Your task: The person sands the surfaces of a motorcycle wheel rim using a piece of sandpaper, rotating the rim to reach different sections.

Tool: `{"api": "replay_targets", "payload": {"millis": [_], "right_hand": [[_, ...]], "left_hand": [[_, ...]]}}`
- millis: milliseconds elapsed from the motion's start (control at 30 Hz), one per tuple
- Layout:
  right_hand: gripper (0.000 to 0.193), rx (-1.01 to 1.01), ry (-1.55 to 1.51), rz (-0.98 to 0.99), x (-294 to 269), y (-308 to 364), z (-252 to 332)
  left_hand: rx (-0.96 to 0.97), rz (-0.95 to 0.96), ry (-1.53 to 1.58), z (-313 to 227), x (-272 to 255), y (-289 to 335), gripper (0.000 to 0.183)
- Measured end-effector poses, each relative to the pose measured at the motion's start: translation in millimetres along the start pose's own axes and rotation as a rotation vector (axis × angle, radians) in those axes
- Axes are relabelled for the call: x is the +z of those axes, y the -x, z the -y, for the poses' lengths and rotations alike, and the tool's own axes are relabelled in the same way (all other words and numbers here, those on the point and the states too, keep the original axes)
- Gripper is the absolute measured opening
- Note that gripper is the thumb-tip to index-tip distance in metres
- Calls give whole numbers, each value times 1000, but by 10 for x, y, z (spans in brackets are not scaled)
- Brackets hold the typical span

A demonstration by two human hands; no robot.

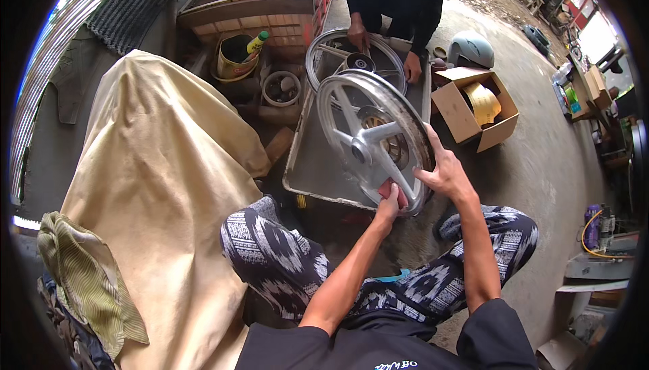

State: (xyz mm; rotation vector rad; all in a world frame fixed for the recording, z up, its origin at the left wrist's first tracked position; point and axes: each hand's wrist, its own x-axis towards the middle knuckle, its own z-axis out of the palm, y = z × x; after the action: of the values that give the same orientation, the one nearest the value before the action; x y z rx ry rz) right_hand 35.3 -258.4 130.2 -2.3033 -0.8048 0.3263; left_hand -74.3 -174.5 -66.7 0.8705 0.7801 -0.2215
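Note:
A silver spoked motorcycle wheel (380, 132) stands tilted in front of me, over a shallow metal-edged tray (292, 160). My right hand (446, 172) is closed round the right side of its rim. Low on the wheel, my left hand (387, 209) pinches a reddish piece that looks like sandpaper (393, 192) against the rim. A brake disc (376, 124) shows behind the spokes. Beyond it, a second spoked wheel (313, 67) rests at the tray's far end, with another person's hand (358, 36) on it and that person's other hand (412, 67) beside it.
A tan cloth cover (159, 167) drapes a large shape at left. Behind the tray stand a bucket (233, 65) holding a bottle, and a white round tub (280, 89). An open cardboard box (497, 123) and a grey helmet (471, 50) sit on the right.

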Motion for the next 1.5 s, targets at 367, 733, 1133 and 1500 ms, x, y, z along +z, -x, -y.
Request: {"api": "replay_targets", "payload": {"millis": [367,733,1133,1500], "right_hand": [[93,-267,369,369,-285,-439,499],[82,-563,89,159,16,-762,201],[82,-470,131,209,-161,-859,26],[81,-467,92,197,-152,-781,9]], "left_hand": [[33,80,135,-341,227,133,32],[587,-241,-1234,-1346,-5,725,28],[564,-147,-1288,-1085,101,413,29],[468,-171,-1243,-1152,159,448,27]]}}
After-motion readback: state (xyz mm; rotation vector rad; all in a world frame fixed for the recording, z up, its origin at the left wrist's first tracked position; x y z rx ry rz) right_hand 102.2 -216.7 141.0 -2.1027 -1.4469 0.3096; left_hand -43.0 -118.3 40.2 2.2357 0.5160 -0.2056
